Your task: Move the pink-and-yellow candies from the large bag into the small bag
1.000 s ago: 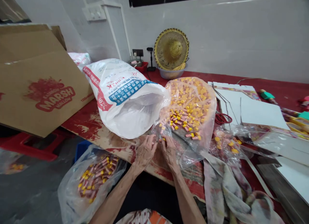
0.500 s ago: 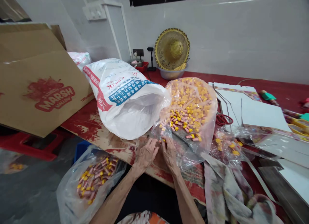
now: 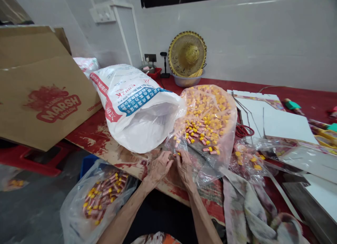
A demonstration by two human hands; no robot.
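Both hands meet at the mouth of the clear plastic bag of pink-and-yellow capsules [image 3: 207,121] on the worn red table [image 3: 100,138]. Left hand [image 3: 159,166] and right hand [image 3: 184,165] curl, fingertips pinching a small pink-and-yellow capsule [image 3: 176,155]. Light, slick, probably crushable; best pinched mid-body.

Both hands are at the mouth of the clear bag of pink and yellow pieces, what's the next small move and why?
Probably draw one piece toward the table edge. The left hand and right hand meet at the bag mouth, fingertips on a small piece, with more piled just behind.
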